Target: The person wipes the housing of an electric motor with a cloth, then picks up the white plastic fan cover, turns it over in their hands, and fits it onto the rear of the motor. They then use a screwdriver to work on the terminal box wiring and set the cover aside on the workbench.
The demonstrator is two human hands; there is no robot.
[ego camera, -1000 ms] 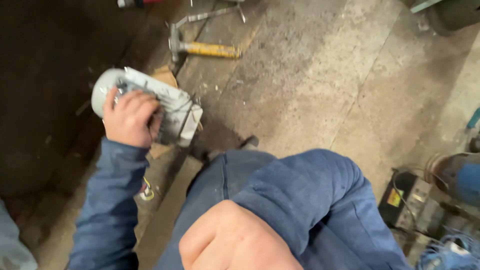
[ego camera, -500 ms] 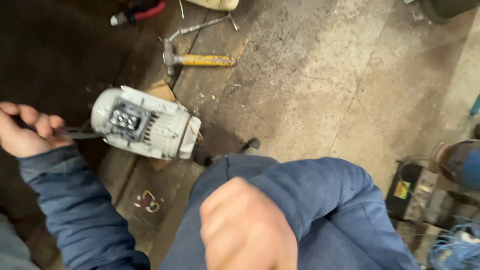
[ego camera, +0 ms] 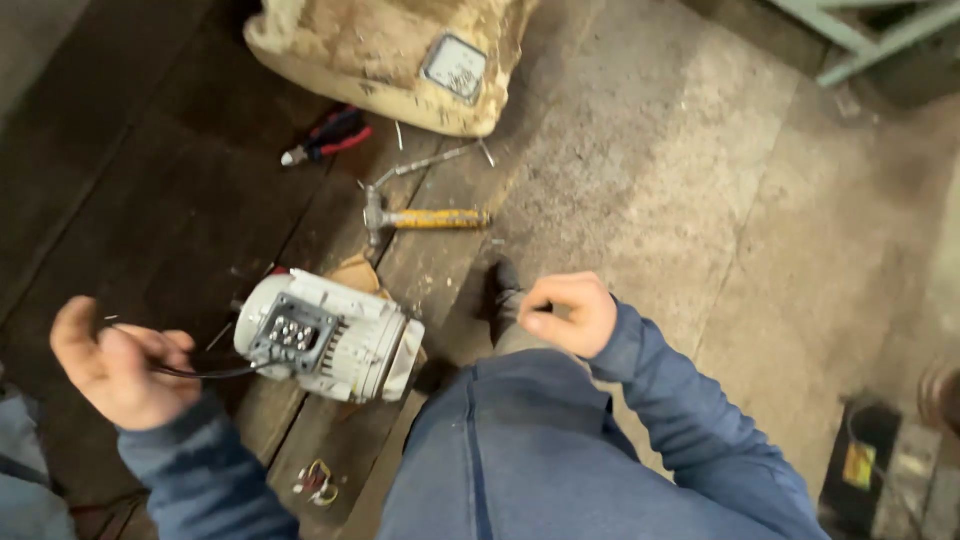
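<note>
A small grey electric motor (ego camera: 335, 338) lies on its side on dark floor planks, its open terminal box facing up. A thin black cable (ego camera: 205, 373) runs from that box to my left hand (ego camera: 120, 372), which is closed around its end, left of the motor. My right hand (ego camera: 568, 313) hovers as a loose fist above my blue-trousered knee (ego camera: 530, 450), right of the motor, holding nothing I can see.
A yellow-handled hammer (ego camera: 425, 219) lies beyond the motor, with red-handled pliers (ego camera: 328, 138) and a dirty tan sack (ego camera: 390, 55) farther back. Small coloured wire scraps (ego camera: 317, 482) lie near my leg. Concrete floor spreads right; a black box (ego camera: 870, 455) sits at lower right.
My left hand left the motor's top and pulled the black cable out to the left. My right fist moved away from the camera to above my knee. The view shifted.
</note>
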